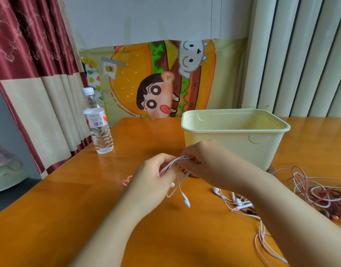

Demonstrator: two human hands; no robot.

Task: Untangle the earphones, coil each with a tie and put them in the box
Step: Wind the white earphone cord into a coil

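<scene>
The left hand [154, 177] and right hand [203, 160] both pinch the white earphone [176, 161], its loops gathered between them, so coiling seems to be in hand. The next move calls for the pink tie [126, 181] at nine o'clock. The box [233, 146] stands at one o'clock and the tangle [310, 187] lies at three.

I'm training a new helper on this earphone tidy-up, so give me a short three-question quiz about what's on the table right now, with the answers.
1. True or false: the left hand and the right hand both hold the white earphones.
2. Where does the water bottle stand? A: left of the box. B: inside it. C: right of it.
3. Fill in: the tangle of cords lies on the table on the person's ____ side.

Key: 1 true; 2 A; 3 right.
</scene>
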